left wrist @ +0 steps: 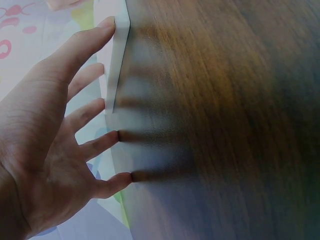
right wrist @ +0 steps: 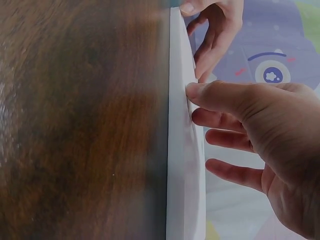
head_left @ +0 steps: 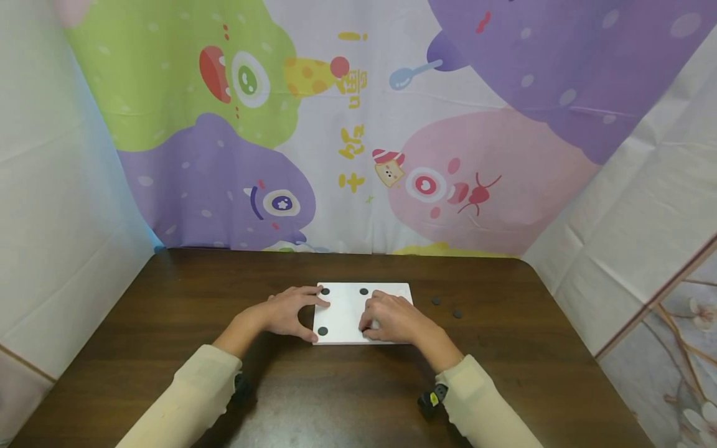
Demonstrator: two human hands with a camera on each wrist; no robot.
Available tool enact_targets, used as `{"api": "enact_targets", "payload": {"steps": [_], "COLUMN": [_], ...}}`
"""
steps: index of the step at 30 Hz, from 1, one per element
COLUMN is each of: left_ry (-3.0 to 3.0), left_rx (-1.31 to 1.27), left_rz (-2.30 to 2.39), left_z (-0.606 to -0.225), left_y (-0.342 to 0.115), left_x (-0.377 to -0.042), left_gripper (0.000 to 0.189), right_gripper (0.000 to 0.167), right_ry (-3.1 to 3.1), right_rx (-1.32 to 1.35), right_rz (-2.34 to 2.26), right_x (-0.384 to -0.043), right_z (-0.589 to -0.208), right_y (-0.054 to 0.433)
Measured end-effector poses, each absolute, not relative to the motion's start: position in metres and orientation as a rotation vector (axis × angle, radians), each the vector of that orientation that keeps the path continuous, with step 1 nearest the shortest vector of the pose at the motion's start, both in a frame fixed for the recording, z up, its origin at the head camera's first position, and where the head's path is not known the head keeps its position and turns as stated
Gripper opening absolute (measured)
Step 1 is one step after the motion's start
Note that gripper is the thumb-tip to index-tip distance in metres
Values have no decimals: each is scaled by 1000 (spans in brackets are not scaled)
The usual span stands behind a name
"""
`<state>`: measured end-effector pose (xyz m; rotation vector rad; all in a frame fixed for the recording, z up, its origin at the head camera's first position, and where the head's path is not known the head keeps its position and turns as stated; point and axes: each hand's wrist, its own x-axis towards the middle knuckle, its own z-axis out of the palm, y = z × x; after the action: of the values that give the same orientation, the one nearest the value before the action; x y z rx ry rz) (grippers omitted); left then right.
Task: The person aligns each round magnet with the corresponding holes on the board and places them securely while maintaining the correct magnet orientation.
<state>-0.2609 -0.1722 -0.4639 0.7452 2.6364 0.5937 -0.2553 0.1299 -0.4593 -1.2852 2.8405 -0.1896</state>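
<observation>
White board (head_left: 344, 314) lies flat on the tabletop (head_left: 325, 392), between my left and right fingers, long axis running left-right. Left fingers (left wrist: 87, 113) spread across its left end, thumb at the near corner. Right fingers (right wrist: 230, 140) curled over the right half, thumb and forefinger pinching a dark disc (head_left: 363, 331) by the near edge. Far-left disc (head_left: 325, 291) and near-left disc (head_left: 322, 331) sit beside my left fingers; far-middle disc (head_left: 364, 292) just beyond my right. Two loose discs (head_left: 457, 314) right of my right fingers. Tabletop runs from the near edge toward me, and past the far edge to the printed curtain (head_left: 336, 230).
</observation>
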Motion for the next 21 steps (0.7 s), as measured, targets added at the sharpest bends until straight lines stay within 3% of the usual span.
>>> {"api": "enact_targets", "payload": {"steps": [14,21], "left_ry": [2655,2618], "left_rx": [807,746], "left_rz": [576,607], "left_z": [-481,-466], "left_y": [-182,-174], "left_x": [-275,-264], "left_gripper": [88,84], "right_gripper": [5,4], "right_ry": [2851,2881], "right_rx": [-1276,-1265], "right_rz": [-194,-219], "right_x": [-258,-256], "right_z": [-457,-452], "right_y": [132,133]}}
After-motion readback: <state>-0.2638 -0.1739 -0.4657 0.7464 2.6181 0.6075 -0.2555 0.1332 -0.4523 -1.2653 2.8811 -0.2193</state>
